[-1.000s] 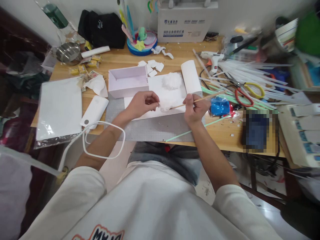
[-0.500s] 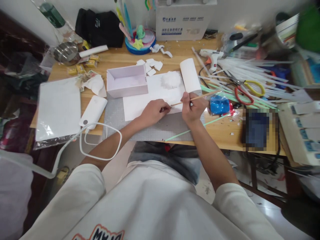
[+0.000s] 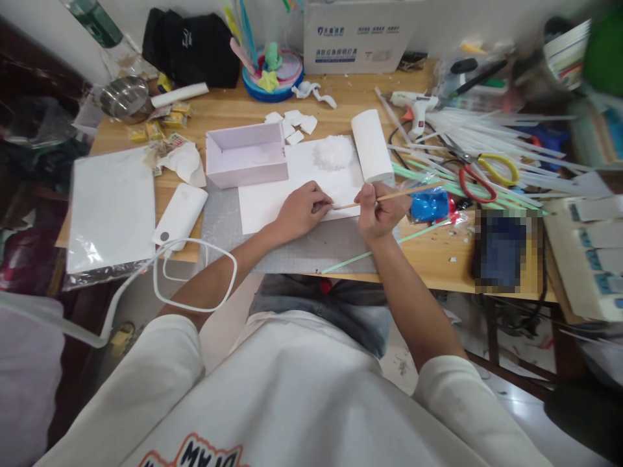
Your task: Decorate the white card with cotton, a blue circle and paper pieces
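Observation:
My right hand [image 3: 382, 211] is closed around a thin wooden stick [image 3: 413, 191], which slants down left toward the other hand. The fingers of my left hand [image 3: 305, 209] are pinched together at the stick's tip; what they hold there is too small to name. Both hands are over the front edge of a white sheet [image 3: 263, 202] lying on a grey cutting mat [image 3: 272, 258]. A white fluffy pile [image 3: 333, 153] rests on the sheet, with a white roll [image 3: 372, 146] to its right. An open pale box [image 3: 246, 155] stands at the sheet's left.
A white power bank [image 3: 180, 215] with a looping cable [image 3: 233, 279] lies left. Red and yellow-handled scissors [image 3: 479, 176], a glue gun [image 3: 415, 109] and many thin sticks [image 3: 491, 139] are on the right. White scraps [image 3: 294, 124] lie behind the box.
My right hand has moved slightly right with the stick. My left hand has shifted a little up. The camera view has moved slightly.

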Demonstrator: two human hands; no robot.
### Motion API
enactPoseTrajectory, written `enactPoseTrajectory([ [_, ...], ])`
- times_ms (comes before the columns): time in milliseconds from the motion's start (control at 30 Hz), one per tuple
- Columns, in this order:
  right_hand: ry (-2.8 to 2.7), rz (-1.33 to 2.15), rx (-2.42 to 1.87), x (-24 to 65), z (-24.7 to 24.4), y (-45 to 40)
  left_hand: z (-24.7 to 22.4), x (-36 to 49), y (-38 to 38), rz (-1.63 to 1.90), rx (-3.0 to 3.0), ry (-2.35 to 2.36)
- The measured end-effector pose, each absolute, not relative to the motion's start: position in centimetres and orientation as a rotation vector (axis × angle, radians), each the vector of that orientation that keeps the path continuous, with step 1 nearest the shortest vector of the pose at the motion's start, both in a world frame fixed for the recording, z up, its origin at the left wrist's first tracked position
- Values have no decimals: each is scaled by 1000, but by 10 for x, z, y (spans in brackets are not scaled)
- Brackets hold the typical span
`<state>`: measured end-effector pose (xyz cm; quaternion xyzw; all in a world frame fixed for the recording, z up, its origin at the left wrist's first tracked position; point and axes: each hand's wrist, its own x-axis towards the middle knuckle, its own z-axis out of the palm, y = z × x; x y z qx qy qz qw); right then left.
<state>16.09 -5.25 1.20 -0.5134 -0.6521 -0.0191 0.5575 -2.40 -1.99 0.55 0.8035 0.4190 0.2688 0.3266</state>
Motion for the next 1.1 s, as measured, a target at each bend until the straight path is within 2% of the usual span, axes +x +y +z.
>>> enactPoseTrajectory([
  [300,-1606,-10,-1341,160,8,-52,5,-24,-21,740,2079,1105],
  [1100,-1781,82,-1344,155,11,-44,2,-28,-23,824,2104,1077],
])
